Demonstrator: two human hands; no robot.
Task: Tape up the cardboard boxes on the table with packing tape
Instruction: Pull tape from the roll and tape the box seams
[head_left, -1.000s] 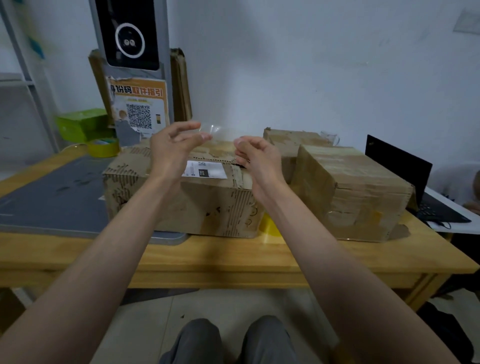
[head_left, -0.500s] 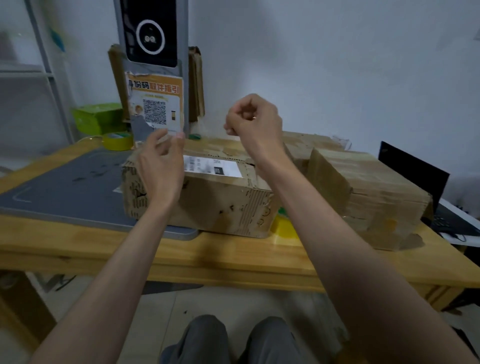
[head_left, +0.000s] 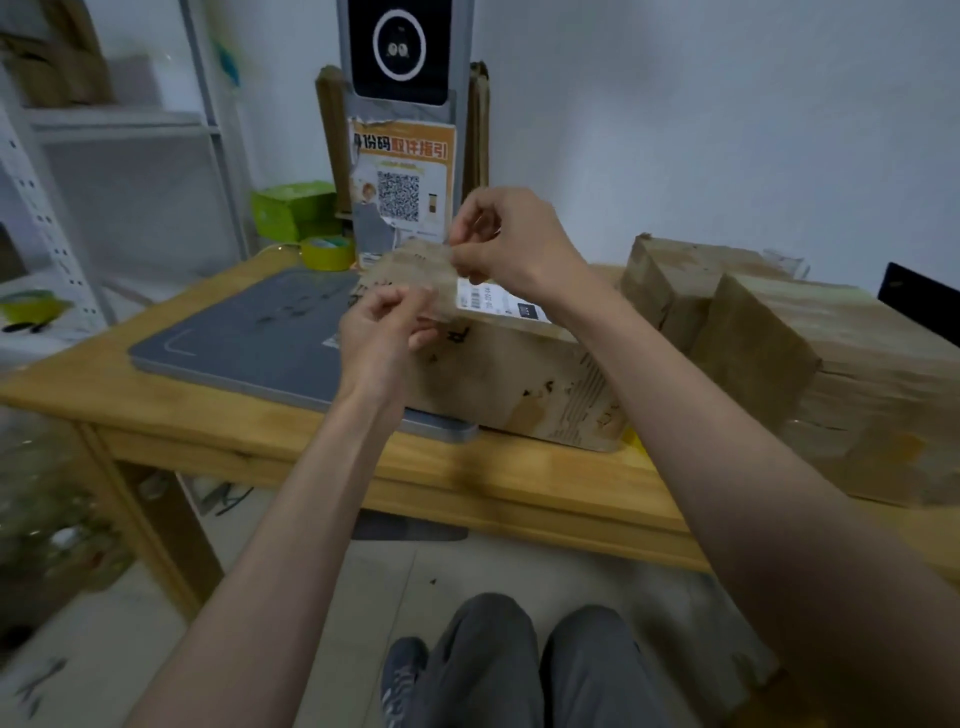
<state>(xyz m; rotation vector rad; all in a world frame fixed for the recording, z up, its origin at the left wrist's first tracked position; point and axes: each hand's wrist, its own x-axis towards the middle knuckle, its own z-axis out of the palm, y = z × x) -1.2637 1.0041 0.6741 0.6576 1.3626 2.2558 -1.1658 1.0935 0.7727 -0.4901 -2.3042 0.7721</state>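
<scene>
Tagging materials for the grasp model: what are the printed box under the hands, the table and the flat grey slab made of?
Printed brown box with white label: corrugated cardboard, matte, scuffed and creased, by its look. Yellowish table: wood, smooth, perhaps varnished; grain and a knot show on its edge. Flat grey slab: likely plastic or coated metal, matte, with rounded corners; cannot tell which. Both hands, left and right, pinch a thin clear strip, probably packing tape.

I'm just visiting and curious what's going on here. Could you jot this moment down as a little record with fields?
activity: a person is taping cardboard boxes
left hand: pinches the lower end of a clear tape strip
right hand: pinches the strip's upper end
tape strip: stretched between both hands, above the labelled box
other boxes: to the right, on the wooden table
spare tape roll: yellow-green, at the table's far side
under the labelled box: grey mat
</scene>
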